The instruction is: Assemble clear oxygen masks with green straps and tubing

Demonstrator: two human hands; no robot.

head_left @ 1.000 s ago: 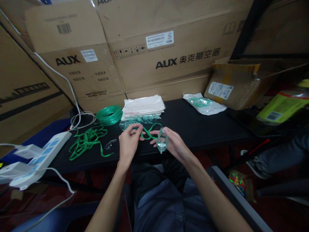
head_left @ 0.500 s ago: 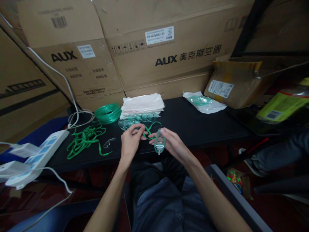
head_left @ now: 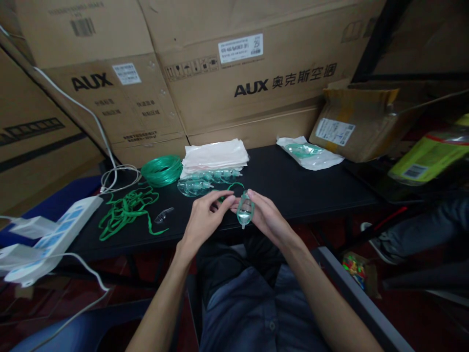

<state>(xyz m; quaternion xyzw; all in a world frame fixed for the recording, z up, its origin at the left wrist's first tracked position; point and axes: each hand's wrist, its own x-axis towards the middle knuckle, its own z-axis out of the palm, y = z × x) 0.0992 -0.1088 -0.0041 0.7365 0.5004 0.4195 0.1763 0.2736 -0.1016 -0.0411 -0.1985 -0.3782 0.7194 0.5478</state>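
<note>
My right hand (head_left: 269, 215) grips a small clear mask with a green rim (head_left: 245, 210) by its upper end, thumb on top. The mask hangs over the table's front edge, its short spout pointing down toward me. Close against it on the left, my left hand (head_left: 208, 212) has its fingers curled around a green strap (head_left: 237, 185). Part of that strap loops up behind the fingers, and its grip point is mostly hidden. Just beyond my hands lie several more clear green masks (head_left: 196, 186), in front of a stack of white packets (head_left: 216, 155).
Left of the masks sit a coil of green tubing (head_left: 161, 170), tangled green straps (head_left: 128, 210) and a small clear plastic piece (head_left: 163, 215). A white power strip (head_left: 60, 237) lies far left. At right are a packaged mask (head_left: 308, 152), an open carton (head_left: 351, 122) and a bottle (head_left: 428, 159).
My left hand has moved right, its thumb now close to the mask. The mask has shifted slightly right and up in my right hand, and less of the strap shows.
</note>
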